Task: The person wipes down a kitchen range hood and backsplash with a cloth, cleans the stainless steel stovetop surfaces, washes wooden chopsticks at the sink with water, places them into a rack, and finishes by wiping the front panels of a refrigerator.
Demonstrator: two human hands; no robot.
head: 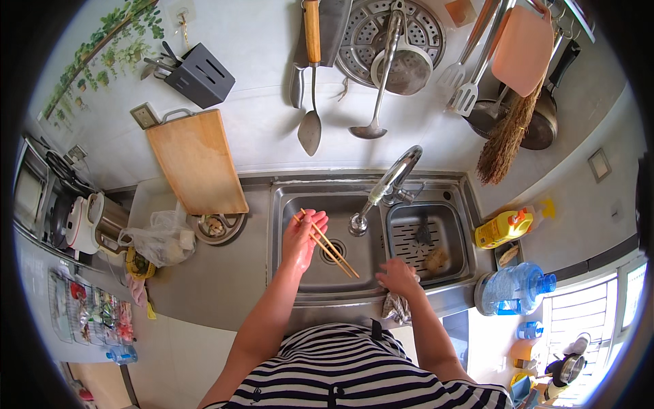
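My left hand (301,243) holds a pair of wooden chopsticks (332,250) over the large basin of a stainless steel sink (291,286). The chopsticks slant down to the right, above the drain (333,251). At the sink's front edge, my right hand (400,277) rests on or just above a crumpled patterned cloth (396,308) that hangs over the rim. Its fingers partly hide the cloth, so whether they grip it is unclear. Between the basins arches a chrome faucet (380,190), and no water is seen running from it.
A draining basket (393,230) in the small basin holds a dark scrubber (423,234) and a tan sponge (435,259). To the right stand a yellow bottle (500,228) and a blue water jug (511,291). Leftward are a wooden cutting board (196,158) and a plastic bag (162,240).
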